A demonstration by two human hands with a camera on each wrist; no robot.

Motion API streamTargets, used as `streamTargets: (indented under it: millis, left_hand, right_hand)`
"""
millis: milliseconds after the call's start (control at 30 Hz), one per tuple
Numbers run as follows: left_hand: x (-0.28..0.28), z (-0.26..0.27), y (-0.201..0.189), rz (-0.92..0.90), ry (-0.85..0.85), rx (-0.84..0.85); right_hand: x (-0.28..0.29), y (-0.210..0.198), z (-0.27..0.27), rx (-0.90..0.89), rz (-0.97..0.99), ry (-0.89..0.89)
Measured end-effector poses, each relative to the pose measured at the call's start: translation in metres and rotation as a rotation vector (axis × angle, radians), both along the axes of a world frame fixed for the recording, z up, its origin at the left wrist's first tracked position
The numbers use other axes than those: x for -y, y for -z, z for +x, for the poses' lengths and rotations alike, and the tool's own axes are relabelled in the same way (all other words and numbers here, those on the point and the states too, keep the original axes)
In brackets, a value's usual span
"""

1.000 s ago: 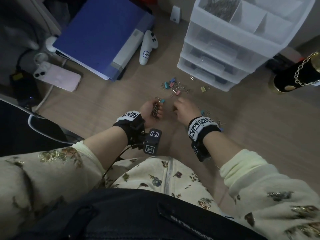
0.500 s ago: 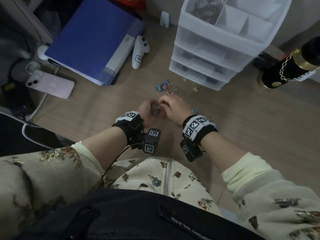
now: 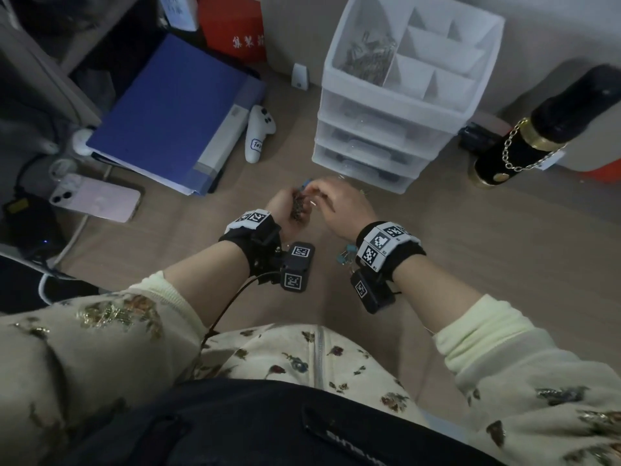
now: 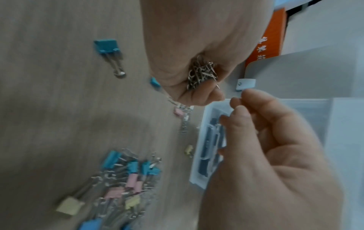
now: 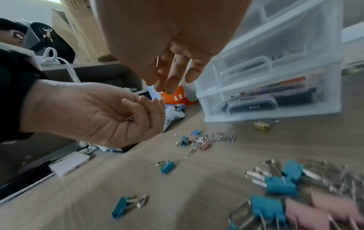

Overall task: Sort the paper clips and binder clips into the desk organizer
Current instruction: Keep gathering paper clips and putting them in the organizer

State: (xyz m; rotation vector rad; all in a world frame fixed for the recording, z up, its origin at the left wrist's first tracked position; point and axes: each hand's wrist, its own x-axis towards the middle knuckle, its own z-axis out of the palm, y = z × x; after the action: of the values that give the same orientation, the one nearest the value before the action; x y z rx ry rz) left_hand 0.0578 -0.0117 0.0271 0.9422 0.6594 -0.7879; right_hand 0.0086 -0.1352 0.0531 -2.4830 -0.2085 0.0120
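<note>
Silver paper clips fill our left hand — its fingers curl round the bunch, above the desk. Our right hand hangs just beside it with fingers loosely bent; we cannot tell whether they pinch anything. Binder clips — blue, pink, yellow — lie scattered on the desk before the organizer, whose top left compartment holds more paper clips.

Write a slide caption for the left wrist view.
Left hand clutching paper clips above scattered binder clips.
</note>
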Motion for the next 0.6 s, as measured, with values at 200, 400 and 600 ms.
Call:
streamTargets:
  millis: [200, 400, 600]
  left_hand:
    - [0.024, 0.035, -0.065, -0.126, 0.013, 0.134]
    - [0.050, 0.062, -0.129, -0.194, 0.033, 0.267]
    - [0.090, 0.091, -0.166, -0.180, -0.044, 0.310]
  right_hand:
    - [0.023, -0.056, 0.031, 0.218, -0.031, -0.012]
    - [0.053, -0.116, 0.066, 0.505, 0.005, 0.157]
    - [0.093, -0.120, 0.101, 0.152, -0.178, 0.308]
